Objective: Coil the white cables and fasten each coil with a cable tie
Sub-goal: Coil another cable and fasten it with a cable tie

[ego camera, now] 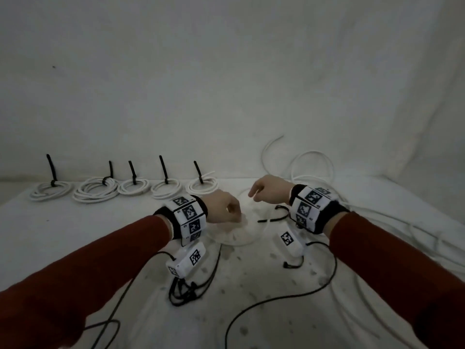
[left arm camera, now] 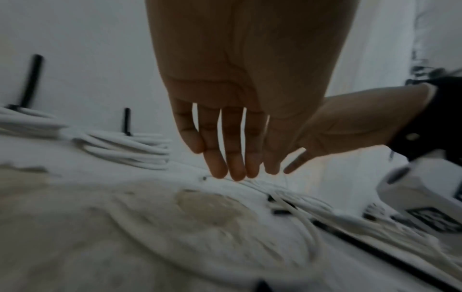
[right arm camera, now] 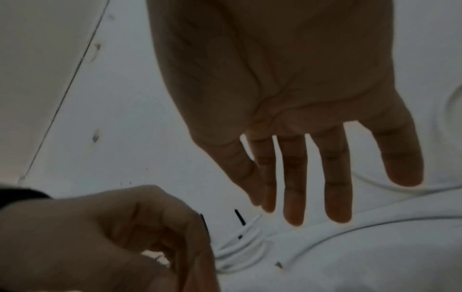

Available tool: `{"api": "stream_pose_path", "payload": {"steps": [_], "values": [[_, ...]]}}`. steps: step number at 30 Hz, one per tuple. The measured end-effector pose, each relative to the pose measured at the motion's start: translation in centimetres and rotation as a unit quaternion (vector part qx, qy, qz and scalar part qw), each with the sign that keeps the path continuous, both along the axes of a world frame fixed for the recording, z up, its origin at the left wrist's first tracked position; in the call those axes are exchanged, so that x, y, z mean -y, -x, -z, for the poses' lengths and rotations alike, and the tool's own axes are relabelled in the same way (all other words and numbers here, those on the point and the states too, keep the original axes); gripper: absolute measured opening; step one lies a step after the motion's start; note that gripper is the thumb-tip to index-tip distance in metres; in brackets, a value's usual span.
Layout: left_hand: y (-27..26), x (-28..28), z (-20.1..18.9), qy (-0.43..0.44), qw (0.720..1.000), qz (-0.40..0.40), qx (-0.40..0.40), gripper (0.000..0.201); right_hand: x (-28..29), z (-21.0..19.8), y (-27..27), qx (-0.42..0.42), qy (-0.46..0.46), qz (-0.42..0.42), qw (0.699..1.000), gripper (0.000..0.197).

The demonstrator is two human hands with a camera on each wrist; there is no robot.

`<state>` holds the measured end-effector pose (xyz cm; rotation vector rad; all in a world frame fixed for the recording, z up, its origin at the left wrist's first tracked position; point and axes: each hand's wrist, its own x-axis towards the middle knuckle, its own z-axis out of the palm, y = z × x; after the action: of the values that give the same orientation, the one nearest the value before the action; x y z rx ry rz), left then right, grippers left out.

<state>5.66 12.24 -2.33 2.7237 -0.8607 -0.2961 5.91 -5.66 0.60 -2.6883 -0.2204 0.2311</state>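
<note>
1. Your left hand [ego camera: 224, 207] sits low over the coil in progress [ego camera: 239, 233]. Its fingers reach down with the tips together at the white strands. In the left wrist view they look straight and close. In the right wrist view they look curled inward. I cannot tell whether they pinch a strand or only press on it.

2. Your right hand [ego camera: 268, 188] hovers just past the left one with the fingers spread and relaxed, holding nothing.

3. Between your hands, slightly nearer your right wrist, a loose black cable tie [ego camera: 273, 217] lies across the edge of that coil. It does not appear to be looped round the strands, so I judge this coil wound or nearly wound but not fastened.

4. Beyond your left hand, five finished coils [ego camera: 133, 186] lie in a row along the back of the cloth-covered table [ego camera: 251, 285]. Each carries a black tie with its tail standing up.

5. Beyond and to the outside of your right hand, loose white cable [ego camera: 312, 162] loops and trails, uncoiled.

6. By my reckoning five bundles are done, one needs its tie, and the loose length past your right hand needs coiling and tying.
</note>
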Motion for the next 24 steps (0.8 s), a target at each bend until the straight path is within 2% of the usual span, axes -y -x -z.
{"api": "stream_pose_path", "payload": {"steps": [3, 6, 10, 13, 17, 21, 24], "values": [[1.8, 2.4, 0.9, -0.077, 0.997, 0.027, -0.002, 0.029, 1.9, 0.5, 2.5, -0.033, 0.091, -0.031, 0.995, 0.028], [2.3, 3.8, 1.3, -0.117, 0.992, 0.038, 0.007, 0.027, 2.9, 1.1, 4.3, -0.048, 0.128, -0.068, 0.988, 0.038], [2.7, 4.6, -0.1, -0.153, 0.986, 0.023, 0.063, 0.023, 3.4, 2.0, 5.0, 0.015, 0.145, -0.076, 0.986, 0.050], [2.8, 3.8, -3.1, -0.066, 0.992, -0.001, 0.105, 0.018, 3.4, 2.0, 4.1, 0.073, 0.135, -0.034, 0.988, 0.051], [3.5, 1.3, -7.9, 0.112, 0.984, -0.032, 0.132, 0.017, 3.3, 0.5, 2.6, 0.140, 0.049, 0.047, 0.988, 0.023], [4.2, -2.0, -12.6, 0.284, 0.936, -0.082, 0.192, 0.017, 4.0, -0.9, 2.1, 0.174, -0.021, 0.100, 0.979, 0.021], [3.7, -5.6, -14.7, 0.363, 0.899, -0.138, 0.204, 0.018, 5.7, -1.8, 2.3, 0.202, 0.012, 0.164, 0.966, 0.019]]}}
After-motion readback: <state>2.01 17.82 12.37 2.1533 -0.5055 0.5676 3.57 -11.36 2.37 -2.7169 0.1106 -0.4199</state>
